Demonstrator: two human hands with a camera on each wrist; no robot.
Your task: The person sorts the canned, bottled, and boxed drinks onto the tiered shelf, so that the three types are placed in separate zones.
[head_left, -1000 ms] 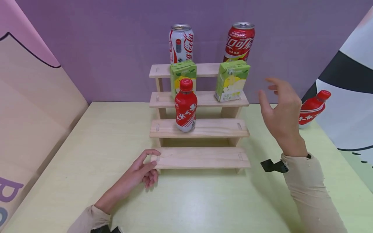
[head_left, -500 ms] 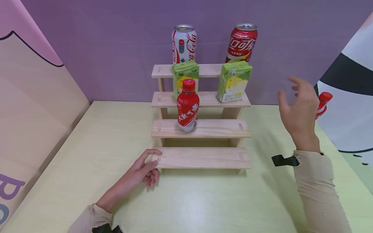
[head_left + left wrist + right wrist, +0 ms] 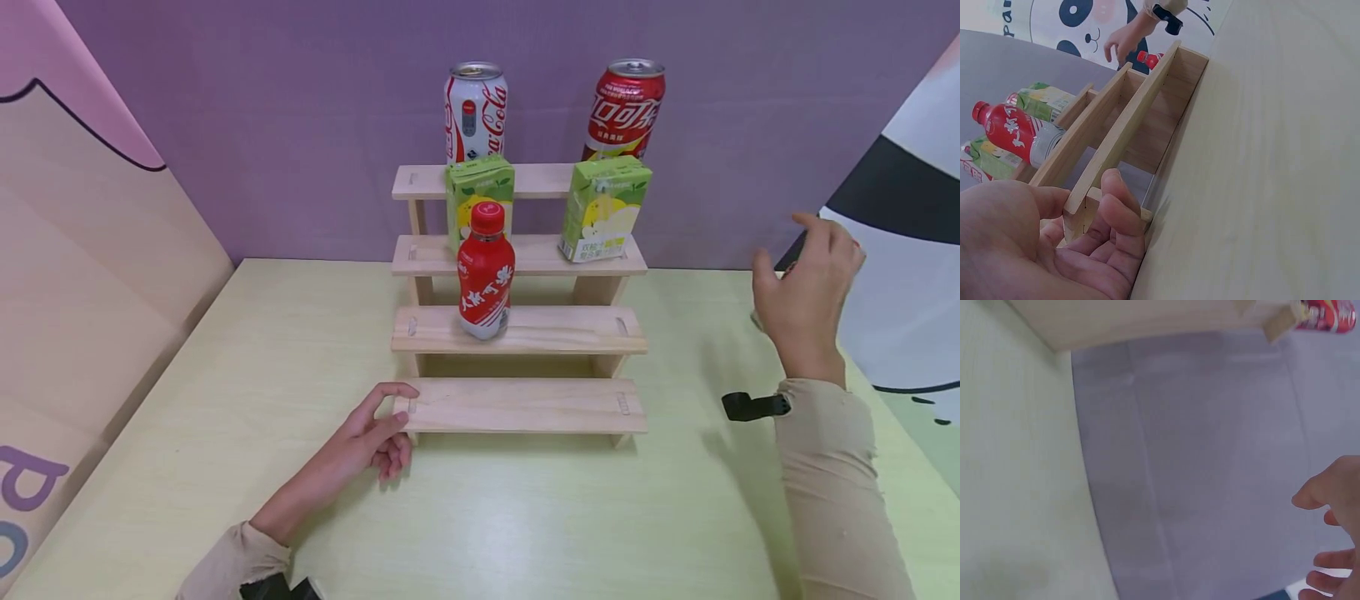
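Note:
My left hand (image 3: 367, 437) grips the left end of the lowest step of a four-tier wooden stand (image 3: 517, 404). In the left wrist view, its thumb and curled fingers lie around the board's end. My right hand (image 3: 810, 296) is raised at the right, fingers loosely bent and apart, with nothing between them in the right wrist view (image 3: 1338, 500). Behind it, a red-capped bottle (image 3: 1149, 59) is mostly hidden in the head view. Another red bottle (image 3: 486, 275) stands upright on the second step from the bottom, left of its middle.
Two green juice cartons (image 3: 604, 210) stand on the third step. On the top step are a white cola can (image 3: 476, 117) and a red cola can (image 3: 625, 112). A purple backdrop (image 3: 315, 125) rises behind the pale table (image 3: 315, 325); panels stand at both sides.
My right hand has moved to the right, from beside the stand to in front of the far-right bottle, now covering most of it. My left hand keeps its grip on the stand.

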